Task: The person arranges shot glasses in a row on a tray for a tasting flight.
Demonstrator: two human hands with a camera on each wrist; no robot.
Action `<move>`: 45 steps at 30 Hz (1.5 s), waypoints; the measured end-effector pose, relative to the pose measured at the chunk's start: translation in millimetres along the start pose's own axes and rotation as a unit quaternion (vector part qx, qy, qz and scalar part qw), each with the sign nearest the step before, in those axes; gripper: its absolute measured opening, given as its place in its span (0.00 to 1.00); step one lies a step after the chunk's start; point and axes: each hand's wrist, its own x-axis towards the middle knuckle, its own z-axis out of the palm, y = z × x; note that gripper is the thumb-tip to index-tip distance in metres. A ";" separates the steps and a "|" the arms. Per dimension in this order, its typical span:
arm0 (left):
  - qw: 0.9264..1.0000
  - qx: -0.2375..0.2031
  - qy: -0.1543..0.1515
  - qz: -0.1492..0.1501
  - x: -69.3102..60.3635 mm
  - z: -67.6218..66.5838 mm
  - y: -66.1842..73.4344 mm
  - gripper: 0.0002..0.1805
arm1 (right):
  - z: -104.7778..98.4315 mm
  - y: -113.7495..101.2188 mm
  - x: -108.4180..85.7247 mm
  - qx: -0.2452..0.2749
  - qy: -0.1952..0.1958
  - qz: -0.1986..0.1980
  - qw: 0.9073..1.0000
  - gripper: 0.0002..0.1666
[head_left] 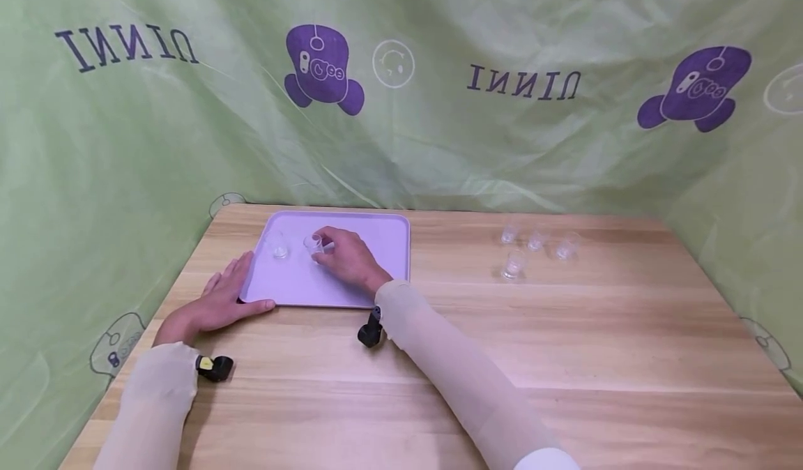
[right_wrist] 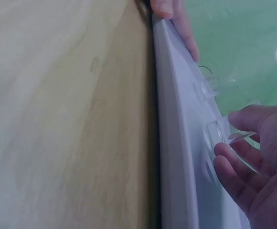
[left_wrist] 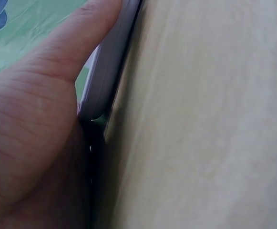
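Cup [head_left: 311,245] partly behind right hand [head_left: 348,255]

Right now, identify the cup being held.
The cup in the right hand; another cup on the tray and four cups on the table are untouched.

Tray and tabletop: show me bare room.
Bare: tabletop between the right sleeve and four cups; far right corner of the tray, beyond the right hand. Crowded: its left half, one cup, another cup in that hand, left hand alongside.
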 end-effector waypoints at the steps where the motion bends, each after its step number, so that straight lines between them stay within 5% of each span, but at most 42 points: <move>1: 1.000 -0.001 0.002 0.001 -0.2 0.4 0.5 0.66 | 0.6 -0.4 1.7 0.008 0.002 0.001 1.000 0.20; 13: 0.999 -0.025 0.010 0.019 -4.7 -1.8 12.9 0.63 | 8.2 -1.7 14.5 0.056 0.011 0.009 0.998 0.18; 22: 1.000 -0.019 0.004 0.014 -5.3 -0.5 2.4 0.64 | 16.1 -6.6 23.5 0.070 0.010 0.005 0.997 0.18; 45: 1.000 -0.009 0.001 -0.002 -3.5 -1.2 5.2 0.64 | 18.3 -11.7 32.3 0.046 -0.019 0.021 0.999 0.18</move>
